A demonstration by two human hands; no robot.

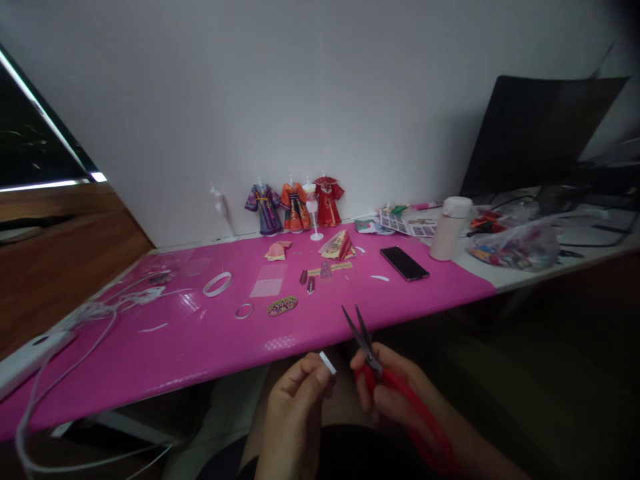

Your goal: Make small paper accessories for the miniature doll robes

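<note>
Between the thumb and fingers of my left hand (300, 400) a small white strip (327, 363) is pinched, just in front of the table edge. My right hand (395, 383) grips a pair of red-handled scissors (367, 343), whose blades stand slightly apart and point up and away. The blades are to the right of the strip and do not touch it. On the pink mat (190, 353) beyond lie a white tape roll (217, 285), a smaller ring-shaped roll (244, 311), an oval patterned piece (283, 306) and a clear sheet of dots (269, 281).
Along the wall stand miniature robes, one purple (263, 208), one orange (294, 207), one red (328, 201), and a bare white stand (314, 213). A phone (405, 263), a bottle (450, 229) and a plastic bag (520, 243) lie rightward. White cables (107, 313) cross the left side.
</note>
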